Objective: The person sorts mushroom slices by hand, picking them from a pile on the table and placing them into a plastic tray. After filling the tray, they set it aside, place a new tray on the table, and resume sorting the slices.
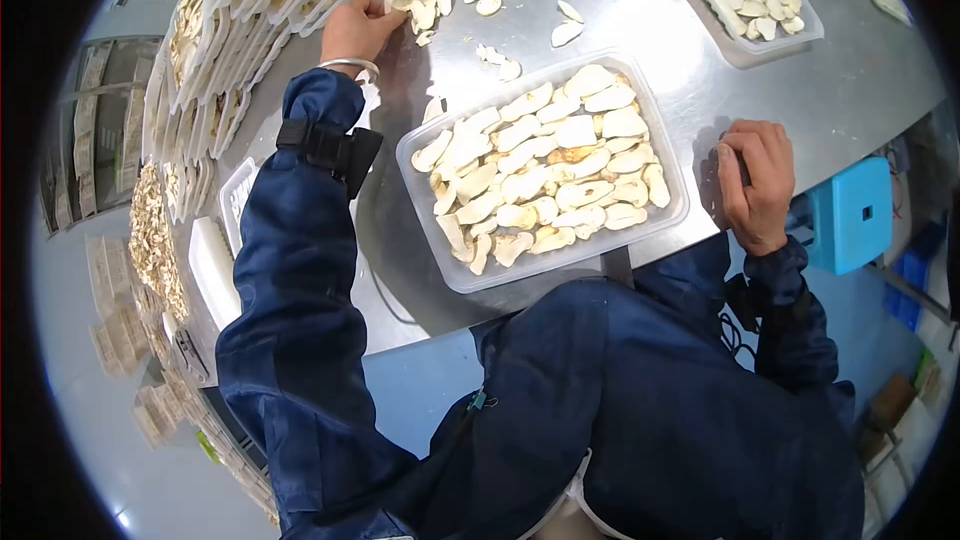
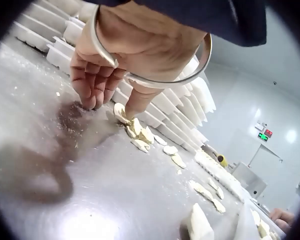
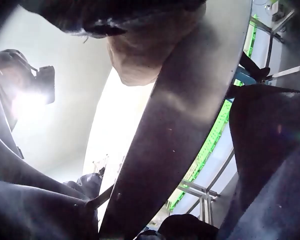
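My left hand (image 1: 358,32) reaches to a small heap of pale mushroom slices (image 1: 427,8) on the metal table. In the left wrist view, the thumb (image 2: 138,102) touches the heap's edge, while the other fingers (image 2: 85,87) bend loosely down toward the tabletop, apart from the thumb. My right hand (image 1: 760,180) rests at the table's near edge, fingers loosely curled and holding nothing. Between the hands stands a clear plastic tray (image 1: 672,223), with mushroom slices (image 1: 540,175) laid flat in rows. The right wrist view shows only part of that hand (image 3: 137,62).
Stacked white trays (image 1: 215,70) of slices stand at the left. Loose slices (image 1: 567,32) lie beyond the middle tray. Another filled tray (image 1: 812,32) is at the far right of the metal table (image 1: 850,90). A blue stool-like box (image 1: 850,212) stands below the right edge.
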The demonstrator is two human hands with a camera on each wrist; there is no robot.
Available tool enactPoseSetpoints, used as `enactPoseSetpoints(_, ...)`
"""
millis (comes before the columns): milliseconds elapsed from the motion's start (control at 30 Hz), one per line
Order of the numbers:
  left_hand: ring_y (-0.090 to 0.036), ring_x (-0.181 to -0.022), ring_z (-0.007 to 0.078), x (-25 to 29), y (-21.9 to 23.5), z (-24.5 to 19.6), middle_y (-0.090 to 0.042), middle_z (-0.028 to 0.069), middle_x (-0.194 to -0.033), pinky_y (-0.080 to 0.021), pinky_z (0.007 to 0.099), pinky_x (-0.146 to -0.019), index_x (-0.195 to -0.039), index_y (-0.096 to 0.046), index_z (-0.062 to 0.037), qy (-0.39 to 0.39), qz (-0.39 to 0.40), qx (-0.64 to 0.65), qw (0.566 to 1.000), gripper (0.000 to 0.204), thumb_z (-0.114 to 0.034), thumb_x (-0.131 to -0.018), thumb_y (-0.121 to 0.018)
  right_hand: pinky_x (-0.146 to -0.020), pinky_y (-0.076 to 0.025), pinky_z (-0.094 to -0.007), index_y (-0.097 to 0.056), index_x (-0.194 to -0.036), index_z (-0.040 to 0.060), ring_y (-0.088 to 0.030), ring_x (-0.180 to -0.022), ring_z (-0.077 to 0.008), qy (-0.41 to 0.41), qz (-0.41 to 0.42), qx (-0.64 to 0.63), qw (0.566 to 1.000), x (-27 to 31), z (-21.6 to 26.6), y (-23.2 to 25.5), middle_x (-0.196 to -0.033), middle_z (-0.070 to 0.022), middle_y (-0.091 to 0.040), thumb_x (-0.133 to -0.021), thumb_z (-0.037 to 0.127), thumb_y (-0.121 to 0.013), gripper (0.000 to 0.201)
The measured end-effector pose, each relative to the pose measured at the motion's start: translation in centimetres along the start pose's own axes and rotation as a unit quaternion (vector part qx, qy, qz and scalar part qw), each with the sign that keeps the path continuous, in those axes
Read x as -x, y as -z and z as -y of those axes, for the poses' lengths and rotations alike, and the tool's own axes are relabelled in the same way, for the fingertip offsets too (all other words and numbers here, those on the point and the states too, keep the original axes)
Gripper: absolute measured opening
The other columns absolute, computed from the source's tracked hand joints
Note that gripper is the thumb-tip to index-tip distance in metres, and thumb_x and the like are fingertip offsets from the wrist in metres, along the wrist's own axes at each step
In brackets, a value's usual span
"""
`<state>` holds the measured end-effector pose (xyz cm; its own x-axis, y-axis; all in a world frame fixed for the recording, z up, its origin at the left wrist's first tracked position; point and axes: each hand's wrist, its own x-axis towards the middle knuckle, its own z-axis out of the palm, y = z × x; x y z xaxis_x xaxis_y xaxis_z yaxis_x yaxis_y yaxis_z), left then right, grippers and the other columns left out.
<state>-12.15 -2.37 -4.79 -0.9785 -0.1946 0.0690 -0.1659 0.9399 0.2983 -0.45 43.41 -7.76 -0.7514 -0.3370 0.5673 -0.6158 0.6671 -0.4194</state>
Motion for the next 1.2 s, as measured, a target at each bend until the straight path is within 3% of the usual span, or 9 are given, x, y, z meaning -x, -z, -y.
enactPoseSetpoints(200, -0.062, -0.064, 0.0099, 1.0, 0.7, 2.4, -0.068, 0.0047, -0.07, -0.047, 0.0261, -0.059, -0.086, -0.072, 0.0022, 0.0, 0.007, 0.183, 0.983, 0.028, -0.026, -0.084, -0.071, -0.074, -0.042, -0.0376, -0.061, -0.084, 0.0022, -0.056, -0.082, -0.0287, 0.003, -0.004, 0.001, 1.0, 0.0, -0.1, 0.0, -0.089, -0.0103, -0.061, -0.08, 0.001, -0.065, 0.006)
enactPoseSetpoints(267, -0.063, -0.067, 0.0101, 3.8, 3.0, 1.7, -0.071, 0.0041, -0.077, -0.048, 0.025, -0.062, -0.089, -0.072, 0.0031, -0.002, -0.021, 0.227, 0.974, 0.03, -0.027, -0.088, -0.068, -0.075, -0.042, -0.0376, -0.061, -0.084, 0.0022, -0.056, -0.082, -0.0288, 0.002, -0.001, -0.003, 1.0, 0.1, 0.0, 0.0, -0.089, -0.0103, -0.061, -0.081, 0.002, -0.065, 0.005)
enactPoseSetpoints(400, -0.063, -0.078, 0.009, 11.2, 7.2, 0.6, -0.073, 0.0051, -0.087, -0.046, 0.023, -0.072, -0.098, -0.072, 0.003, 0.009, 0.069, 0.249, 0.966, 0.03, -0.023, -0.098, -0.056, -0.076, -0.042, -0.038, -0.061, -0.085, 0.0019, -0.056, -0.084, -0.0288, -0.001, -0.006, -0.011, 1.0, 0.3, -0.1, -0.1, -0.09, -0.0104, -0.062, -0.083, 0.004, -0.063, 0.003)
enactPoseSetpoints(667, -0.062, -0.078, 0.0104, 26.1, 5.8, -4.3, -0.071, 0.0052, -0.089, -0.048, 0.024, -0.071, -0.111, -0.066, 0.0044, 0.106, 0.053, 0.407, 0.905, 0.019, -0.007, -0.095, -0.063, -0.076, -0.043, -0.0375, -0.061, -0.088, 0.0008, -0.056, -0.083, -0.0293, 0.013, 0.006, -0.015, 1.0, 0.5, -0.6, -0.3, -0.09, -0.0113, -0.063, -0.084, 0.003, -0.063, 0.004)
enactPoseSetpoints(800, -0.061, -0.08, 0.0089, 28.7, 5.3, -6.4, -0.07, 0.0044, -0.09, -0.048, 0.0231, -0.074, -0.109, -0.068, 0.0036, 0.131, 0.056, 0.374, 0.916, 0.018, -0.003, -0.092, -0.067, -0.076, -0.044, -0.0377, -0.061, -0.088, 0.0004, -0.056, -0.083, -0.0295, 0.015, 0.012, -0.011, 1.0, 0.5, -0.6, -0.4, -0.09, -0.0119, -0.063, -0.086, 0.002, -0.062, 0.003)
enactPoseSetpoints(900, -0.059, -0.074, 0.0098, 28.7, 4.4, -7.6, -0.067, 0.0058, -0.082, -0.046, 0.0243, -0.068, -0.105, -0.069, 0.003, 0.027, 0.03, 0.332, 0.943, 0.017, -0.004, -0.089, -0.067, -0.076, -0.044, -0.0379, -0.061, -0.089, 0.0004, -0.056, -0.084, -0.0298, 0.013, 0.015, -0.002, 1.0, 0.6, -0.6, -0.3, -0.091, -0.0122, -0.062, -0.086, 0.002, -0.062, 0.003)
enactPoseSetpoints(1000, -0.06, -0.074, 0.0241, 28.3, 3.6, -8.6, -0.064, 0.0128, -0.082, -0.047, 0.0318, -0.069, -0.101, -0.069, 0.0019, -0.031, 0.05, 0.281, 0.958, 0.017, 0.001, -0.086, -0.064, -0.077, -0.044, -0.0381, -0.061, -0.089, 0.0003, -0.056, -0.084, -0.0301, 0.013, 0.008, -0.002, 1.0, 0.6, -0.5, -0.5, -0.091, -0.0124, -0.062, -0.086, 0.002, -0.062, 0.004)
enactPoseSetpoints(1100, -0.06, -0.077, 0.0275, 28.2, 3.4, -9.1, -0.064, 0.0141, -0.084, -0.048, 0.0337, -0.07, -0.101, -0.069, 0.0013, -0.063, 0.034, 0.231, 0.97, 0.017, 0.001, -0.085, -0.063, -0.077, -0.044, -0.0382, -0.061, -0.089, -0.0001, -0.056, -0.084, -0.0304, 0.016, 0.007, -0.002, 1.0, 0.7, -0.5, -0.4, -0.092, -0.0126, -0.062, -0.086, 0.002, -0.063, 0.004)
enactPoseSetpoints(1200, -0.057, -0.078, 0.0119, 28.5, 2.7, -8.2, -0.067, 0.0059, -0.086, -0.045, 0.0274, -0.07, -0.1, -0.071, 0.0003, -0.033, 0.003, 0.268, 0.963, 0.014, -0.001, -0.088, -0.066, -0.077, -0.044, -0.0382, -0.061, -0.088, -0.0005, -0.056, -0.084, -0.0307, 0.013, 0.011, -0.001, 1.0, 0.5, -0.5, -0.4, -0.092, -0.0131, -0.062, -0.086, 0.001, -0.062, 0.003)
